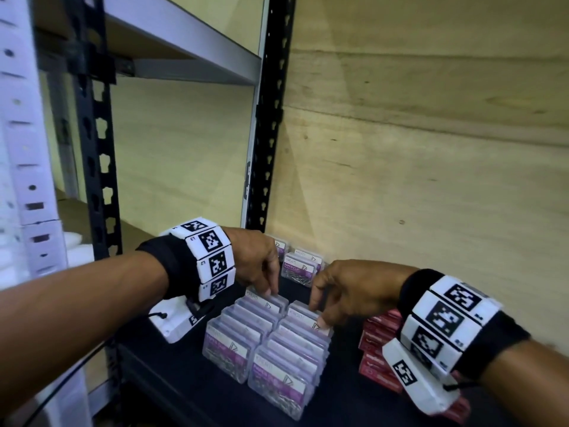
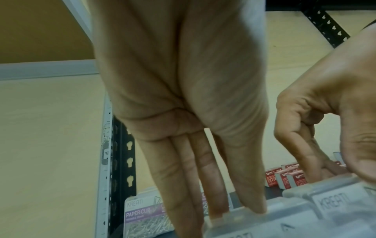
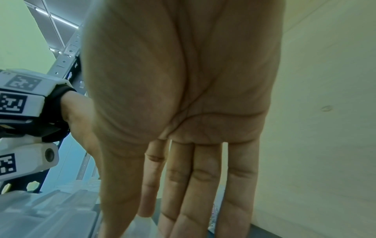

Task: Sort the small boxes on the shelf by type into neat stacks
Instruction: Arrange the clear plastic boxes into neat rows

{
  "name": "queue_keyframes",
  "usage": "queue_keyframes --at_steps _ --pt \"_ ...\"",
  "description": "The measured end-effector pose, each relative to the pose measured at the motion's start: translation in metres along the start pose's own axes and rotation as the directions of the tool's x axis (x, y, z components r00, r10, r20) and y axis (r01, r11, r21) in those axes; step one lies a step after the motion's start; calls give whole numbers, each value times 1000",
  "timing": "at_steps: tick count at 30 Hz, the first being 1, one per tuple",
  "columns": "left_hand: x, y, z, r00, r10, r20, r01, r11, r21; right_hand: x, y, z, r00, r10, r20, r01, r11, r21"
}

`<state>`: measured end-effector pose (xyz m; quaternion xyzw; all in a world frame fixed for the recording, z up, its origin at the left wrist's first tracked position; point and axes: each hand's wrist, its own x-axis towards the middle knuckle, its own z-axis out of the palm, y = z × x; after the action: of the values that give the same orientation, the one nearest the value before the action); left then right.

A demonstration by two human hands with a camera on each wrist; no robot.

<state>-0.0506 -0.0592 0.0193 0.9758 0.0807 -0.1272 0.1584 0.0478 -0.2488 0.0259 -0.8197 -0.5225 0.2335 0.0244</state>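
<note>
Clear paper clip boxes with purple labels stand on edge in two rows, a left row [image 1: 234, 334] and a right row [image 1: 292, 355], on the black shelf [image 1: 184, 383]. My left hand [image 1: 268, 288] reaches down with straight fingers [image 2: 252, 201] touching the top of the rearmost box in the left row. My right hand [image 1: 318, 312] rests its thumb and fingertips on the back boxes of the right row; its fingers [image 3: 203, 185] look straight in the right wrist view. Neither hand lifts a box.
More paper clip boxes [image 1: 303, 266] sit behind the rows against the wooden back panel. Red small boxes [image 1: 380, 343] are stacked to the right, partly under my right wrist. A black perforated upright [image 1: 268, 118] stands at the back left, and an upper shelf [image 1: 184, 57] hangs overhead.
</note>
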Motion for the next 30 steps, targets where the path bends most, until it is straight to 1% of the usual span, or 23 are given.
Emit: queue_keyframes --at_steps 9,17,24,30 --pt "-9 9 1 1000 9 -1 -9 999 41 -9 -1 4 999 -10 44 11 1000 -1" --pt "-14 13 3 999 27 -17 -25 994 109 -15 -3 10 1000 -12 -21 13 999 46" --pt "-18 14 6 999 34 -30 -29 989 143 -17 -7 13 998 9 -56 -8 1000 19" --pt "-19 8 8 998 53 -29 -50 993 107 -17 -9 15 998 11 -65 -11 1000 5"
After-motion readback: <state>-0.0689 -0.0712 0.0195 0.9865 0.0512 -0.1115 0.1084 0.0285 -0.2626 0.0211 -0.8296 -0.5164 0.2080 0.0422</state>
